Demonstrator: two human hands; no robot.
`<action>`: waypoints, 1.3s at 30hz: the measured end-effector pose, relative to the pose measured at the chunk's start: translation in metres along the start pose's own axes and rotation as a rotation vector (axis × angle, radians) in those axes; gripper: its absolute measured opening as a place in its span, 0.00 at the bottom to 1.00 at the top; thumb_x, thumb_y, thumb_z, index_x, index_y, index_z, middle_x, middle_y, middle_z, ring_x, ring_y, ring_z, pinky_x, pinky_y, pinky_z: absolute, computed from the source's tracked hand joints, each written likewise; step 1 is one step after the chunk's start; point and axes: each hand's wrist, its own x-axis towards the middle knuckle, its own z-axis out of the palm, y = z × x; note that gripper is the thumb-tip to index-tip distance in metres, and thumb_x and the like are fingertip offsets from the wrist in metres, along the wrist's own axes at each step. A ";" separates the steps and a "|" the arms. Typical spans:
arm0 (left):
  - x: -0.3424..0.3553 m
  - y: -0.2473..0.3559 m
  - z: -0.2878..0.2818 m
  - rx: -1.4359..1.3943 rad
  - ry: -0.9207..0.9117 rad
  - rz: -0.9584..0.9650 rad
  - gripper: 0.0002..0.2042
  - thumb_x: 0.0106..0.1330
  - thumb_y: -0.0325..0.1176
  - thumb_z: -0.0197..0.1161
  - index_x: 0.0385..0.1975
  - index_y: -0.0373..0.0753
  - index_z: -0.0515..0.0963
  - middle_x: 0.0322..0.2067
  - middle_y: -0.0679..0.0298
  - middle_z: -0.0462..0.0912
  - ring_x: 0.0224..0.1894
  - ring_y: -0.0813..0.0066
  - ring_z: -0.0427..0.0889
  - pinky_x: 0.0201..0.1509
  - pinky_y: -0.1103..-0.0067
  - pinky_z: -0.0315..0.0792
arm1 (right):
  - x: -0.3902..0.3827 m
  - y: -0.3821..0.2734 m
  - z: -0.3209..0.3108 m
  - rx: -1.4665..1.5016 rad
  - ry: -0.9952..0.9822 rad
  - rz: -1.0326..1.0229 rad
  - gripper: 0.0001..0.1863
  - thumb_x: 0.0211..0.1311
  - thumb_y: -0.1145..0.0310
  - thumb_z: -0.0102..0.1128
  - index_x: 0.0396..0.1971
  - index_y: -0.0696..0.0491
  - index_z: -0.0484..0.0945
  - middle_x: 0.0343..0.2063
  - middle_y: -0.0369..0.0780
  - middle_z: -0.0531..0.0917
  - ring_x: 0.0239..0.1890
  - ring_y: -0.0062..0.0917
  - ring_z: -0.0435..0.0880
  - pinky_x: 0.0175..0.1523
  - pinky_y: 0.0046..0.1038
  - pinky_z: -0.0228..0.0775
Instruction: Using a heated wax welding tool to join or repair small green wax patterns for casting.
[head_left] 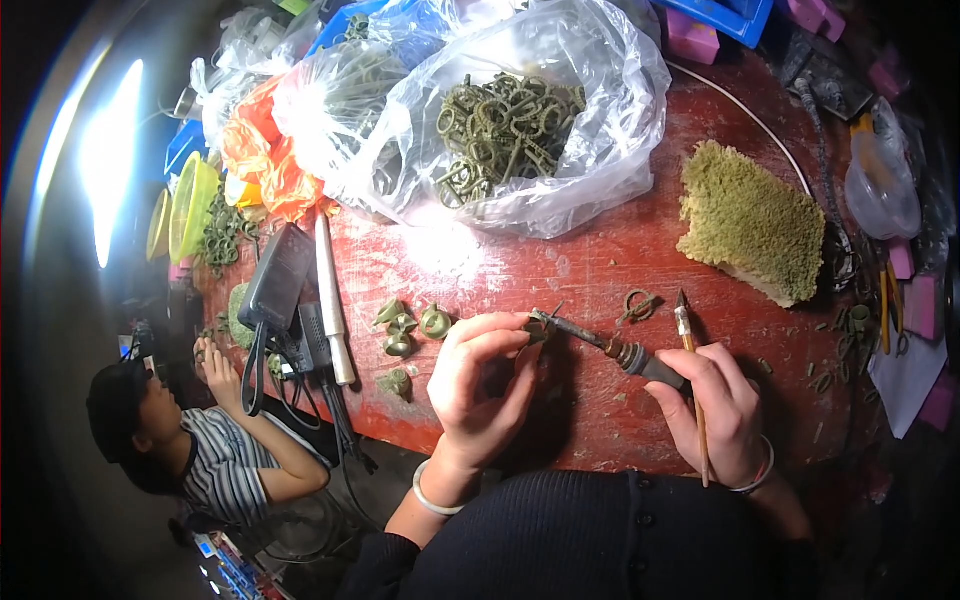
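Note:
My left hand [468, 390] pinches a small dark green piece [537, 332] between thumb and fingers; the fingers partly cover it. In my right hand [722, 412] are two tools: a soldering iron [630, 357] with a dark handle and a thin paintbrush [684, 322] with a wooden handle and dark tip. The iron points left, and its tip meets or nearly meets the green piece. The brush stands roughly upright in the picture, its tip away from me. Just beyond the iron lies a green ring-shaped piece [638, 305].
Several green cup-like pieces [399, 335] lie left of my left hand. A clear plastic bag [610, 150] of green rings stands behind. To the right is a green porous block [750, 220]; at left, a black power adapter [278, 275] and white stick [328, 300]. Another person [225, 450] sits at left.

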 end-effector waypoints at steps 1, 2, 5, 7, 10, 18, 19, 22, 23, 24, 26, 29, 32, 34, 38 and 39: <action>0.001 -0.001 0.000 0.045 0.015 0.031 0.15 0.56 0.11 0.69 0.42 0.31 0.78 0.46 0.51 0.82 0.45 0.68 0.83 0.47 0.78 0.79 | 0.000 0.000 0.000 0.001 0.000 0.001 0.18 0.59 0.73 0.72 0.46 0.61 0.78 0.31 0.45 0.77 0.26 0.36 0.84 0.27 0.33 0.76; 0.002 -0.001 0.001 0.091 0.031 0.061 0.15 0.55 0.12 0.70 0.42 0.31 0.78 0.44 0.51 0.83 0.42 0.65 0.85 0.42 0.77 0.81 | 0.000 -0.001 0.000 0.002 -0.004 0.009 0.18 0.59 0.73 0.72 0.46 0.61 0.78 0.31 0.45 0.77 0.26 0.36 0.84 0.27 0.34 0.76; 0.004 0.003 0.001 0.113 0.031 0.058 0.15 0.55 0.13 0.71 0.41 0.31 0.79 0.44 0.51 0.84 0.41 0.65 0.85 0.42 0.77 0.81 | 0.000 -0.001 0.000 0.005 -0.007 0.017 0.18 0.58 0.73 0.73 0.46 0.61 0.78 0.31 0.45 0.77 0.26 0.36 0.84 0.27 0.34 0.76; 0.005 0.003 0.002 0.131 0.028 0.070 0.15 0.55 0.13 0.71 0.41 0.31 0.79 0.43 0.51 0.84 0.41 0.65 0.85 0.42 0.76 0.81 | 0.000 -0.001 -0.001 0.003 -0.005 0.017 0.18 0.58 0.73 0.73 0.46 0.60 0.78 0.31 0.45 0.77 0.26 0.36 0.84 0.27 0.34 0.76; 0.006 0.004 0.002 0.171 0.024 0.096 0.14 0.54 0.13 0.71 0.40 0.31 0.79 0.43 0.52 0.84 0.41 0.64 0.85 0.43 0.76 0.80 | 0.000 -0.002 -0.001 -0.002 -0.011 0.027 0.18 0.58 0.73 0.73 0.46 0.60 0.79 0.31 0.44 0.77 0.26 0.36 0.85 0.27 0.33 0.76; 0.003 0.005 0.002 0.209 0.018 0.101 0.15 0.54 0.13 0.70 0.40 0.32 0.78 0.44 0.52 0.83 0.46 0.63 0.83 0.52 0.73 0.77 | 0.000 -0.001 0.000 -0.018 -0.002 0.019 0.19 0.56 0.72 0.74 0.46 0.60 0.79 0.31 0.44 0.78 0.26 0.35 0.85 0.27 0.33 0.77; 0.003 0.005 0.003 0.200 0.020 0.094 0.15 0.54 0.13 0.70 0.41 0.32 0.78 0.44 0.52 0.83 0.46 0.63 0.83 0.52 0.73 0.76 | 0.000 -0.001 -0.001 -0.018 -0.002 0.020 0.19 0.56 0.72 0.74 0.46 0.60 0.79 0.31 0.44 0.78 0.26 0.35 0.85 0.27 0.33 0.77; 0.003 0.005 0.003 0.188 0.017 0.088 0.16 0.54 0.13 0.69 0.41 0.32 0.78 0.44 0.52 0.83 0.46 0.63 0.83 0.53 0.73 0.76 | 0.000 -0.001 0.000 -0.015 -0.005 0.025 0.19 0.56 0.72 0.74 0.46 0.59 0.79 0.31 0.44 0.78 0.26 0.35 0.85 0.27 0.33 0.77; 0.003 0.005 0.003 0.184 0.013 0.089 0.16 0.54 0.13 0.69 0.41 0.32 0.78 0.44 0.52 0.83 0.46 0.63 0.83 0.52 0.73 0.77 | 0.000 -0.001 0.000 -0.016 -0.002 0.023 0.19 0.56 0.72 0.74 0.46 0.59 0.79 0.31 0.44 0.78 0.26 0.36 0.85 0.27 0.33 0.77; 0.003 0.005 0.003 0.185 0.012 0.088 0.16 0.54 0.13 0.69 0.41 0.32 0.78 0.44 0.52 0.83 0.46 0.63 0.83 0.52 0.73 0.77 | 0.000 -0.001 0.001 -0.017 0.001 0.020 0.19 0.56 0.72 0.74 0.46 0.59 0.79 0.31 0.44 0.78 0.26 0.36 0.85 0.27 0.33 0.77; 0.003 0.005 0.003 0.177 0.010 0.079 0.16 0.54 0.12 0.69 0.42 0.32 0.77 0.44 0.52 0.83 0.47 0.63 0.84 0.53 0.73 0.77 | 0.000 0.000 0.000 -0.018 -0.001 0.017 0.19 0.56 0.72 0.74 0.46 0.59 0.79 0.31 0.44 0.78 0.26 0.36 0.85 0.27 0.33 0.77; 0.004 0.005 0.003 0.187 0.007 0.081 0.16 0.54 0.12 0.69 0.42 0.32 0.77 0.44 0.51 0.83 0.47 0.63 0.84 0.53 0.73 0.77 | 0.000 0.000 -0.001 -0.022 -0.008 0.017 0.19 0.57 0.72 0.74 0.46 0.60 0.79 0.31 0.44 0.78 0.27 0.36 0.85 0.28 0.34 0.77; 0.007 0.003 0.004 0.221 0.037 0.138 0.16 0.54 0.14 0.72 0.41 0.32 0.78 0.42 0.52 0.85 0.41 0.62 0.86 0.44 0.74 0.81 | 0.000 -0.001 -0.001 -0.021 -0.017 0.018 0.19 0.57 0.72 0.74 0.47 0.60 0.78 0.32 0.44 0.78 0.27 0.37 0.85 0.28 0.34 0.77; 0.007 0.005 0.004 0.219 0.039 0.125 0.15 0.54 0.14 0.72 0.41 0.32 0.79 0.42 0.52 0.85 0.41 0.62 0.86 0.44 0.74 0.81 | 0.000 0.000 -0.001 -0.016 -0.021 0.018 0.19 0.57 0.72 0.74 0.47 0.60 0.78 0.32 0.44 0.78 0.27 0.37 0.85 0.28 0.34 0.77; 0.008 0.005 0.003 0.228 0.040 0.117 0.15 0.54 0.14 0.72 0.41 0.31 0.79 0.42 0.52 0.85 0.41 0.62 0.86 0.44 0.74 0.81 | 0.000 0.000 -0.002 -0.018 -0.022 0.009 0.19 0.57 0.73 0.74 0.47 0.60 0.78 0.32 0.44 0.78 0.27 0.37 0.85 0.28 0.34 0.77; 0.008 0.005 0.004 0.229 0.039 0.117 0.15 0.54 0.14 0.72 0.41 0.31 0.79 0.42 0.52 0.85 0.41 0.62 0.86 0.44 0.74 0.81 | 0.000 0.000 -0.002 -0.019 -0.022 0.005 0.19 0.57 0.73 0.73 0.47 0.60 0.78 0.32 0.44 0.78 0.27 0.37 0.85 0.28 0.34 0.77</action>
